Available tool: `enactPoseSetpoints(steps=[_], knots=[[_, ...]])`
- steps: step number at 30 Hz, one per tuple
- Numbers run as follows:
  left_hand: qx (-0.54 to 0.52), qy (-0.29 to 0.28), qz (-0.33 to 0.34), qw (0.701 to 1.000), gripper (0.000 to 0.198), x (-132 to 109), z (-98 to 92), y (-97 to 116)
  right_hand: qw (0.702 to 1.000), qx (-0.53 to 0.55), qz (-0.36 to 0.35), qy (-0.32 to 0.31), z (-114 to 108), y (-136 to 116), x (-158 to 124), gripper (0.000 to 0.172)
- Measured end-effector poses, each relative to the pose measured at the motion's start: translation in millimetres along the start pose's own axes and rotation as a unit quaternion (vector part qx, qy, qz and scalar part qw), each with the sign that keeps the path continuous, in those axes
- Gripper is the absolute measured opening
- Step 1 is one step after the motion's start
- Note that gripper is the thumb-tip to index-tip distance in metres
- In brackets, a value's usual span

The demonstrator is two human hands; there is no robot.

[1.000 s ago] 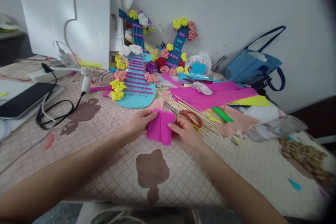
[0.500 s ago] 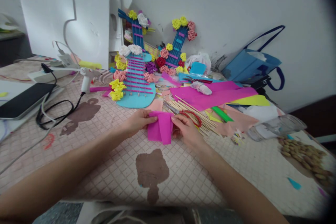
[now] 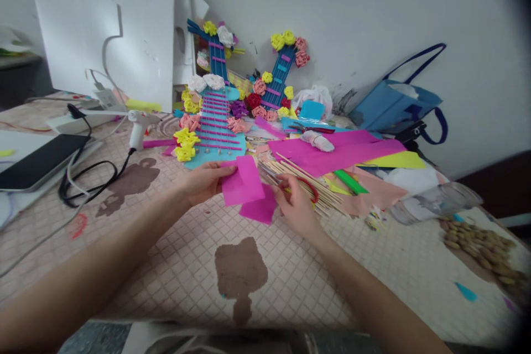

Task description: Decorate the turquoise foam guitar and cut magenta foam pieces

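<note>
My left hand [image 3: 206,181] pinches a small magenta sheet of paper [image 3: 241,183] between thumb and fingers, above the table. A second, darker magenta flap [image 3: 259,210] hangs below and to the right of it. Whether the two are one folded sheet or separate pieces, I cannot tell. At the flap's right edge, my right hand [image 3: 295,202] is closed, thumb and fingertips on the paper. Scissors with red handles [image 3: 311,189] lie just behind the right hand, among thin wooden sticks [image 3: 286,168].
Two blue guitar shapes decorated with paper flowers, one in front [image 3: 218,121] and one behind [image 3: 279,74], stand at the back. To the left are a glue gun [image 3: 136,131], its cable and a black tablet [image 3: 43,160]. Magenta sheets [image 3: 352,146], a clear jar [image 3: 440,203] and nuts [image 3: 481,246] lie right.
The magenta paper, earlier held flat and upright between both hands, has spread apart into two overlapping parts. My left hand has moved slightly left and up, my right hand slightly right.
</note>
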State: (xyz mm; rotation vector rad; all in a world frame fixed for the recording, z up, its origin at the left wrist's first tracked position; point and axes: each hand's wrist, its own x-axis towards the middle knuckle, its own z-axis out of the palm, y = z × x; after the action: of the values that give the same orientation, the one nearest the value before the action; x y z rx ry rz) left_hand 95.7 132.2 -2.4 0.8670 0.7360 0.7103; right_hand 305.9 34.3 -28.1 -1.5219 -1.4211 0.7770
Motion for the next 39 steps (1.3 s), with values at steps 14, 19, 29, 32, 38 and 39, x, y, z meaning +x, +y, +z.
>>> enactPoseSetpoints(steps=[14, 19, 29, 32, 38, 39], knots=[[0.004, -0.012, -0.029, 1.000, 0.028, -2, 11.0, -28, 0.950, 0.295, 0.102, -0.008, 8, -8, -1, 0.029], [0.117, -0.063, 0.029, 0.991, 0.049, -1, 5.9, -26, 0.940, 0.298, 0.166, -0.023, 2, -5, 0, 0.021], [0.048, -0.021, -0.064, 0.997, 0.023, 1, 5.6, -32, 0.936, 0.312, 0.160, -0.033, 3, 1, 0, 0.024], [0.039, -0.020, -0.065, 0.997, 0.022, 1, 4.6, -34, 0.938, 0.310, 0.152, -0.024, 2, 0, 0, 0.026], [0.070, -0.059, -0.052, 0.994, 0.025, 2, 2.3, -34, 0.945, 0.296, 0.140, -0.006, 1, 4, 1, 0.022], [0.071, -0.060, -0.052, 0.994, 0.025, 2, 2.0, -34, 0.946, 0.293, 0.134, -0.004, 2, 4, 1, 0.022]])
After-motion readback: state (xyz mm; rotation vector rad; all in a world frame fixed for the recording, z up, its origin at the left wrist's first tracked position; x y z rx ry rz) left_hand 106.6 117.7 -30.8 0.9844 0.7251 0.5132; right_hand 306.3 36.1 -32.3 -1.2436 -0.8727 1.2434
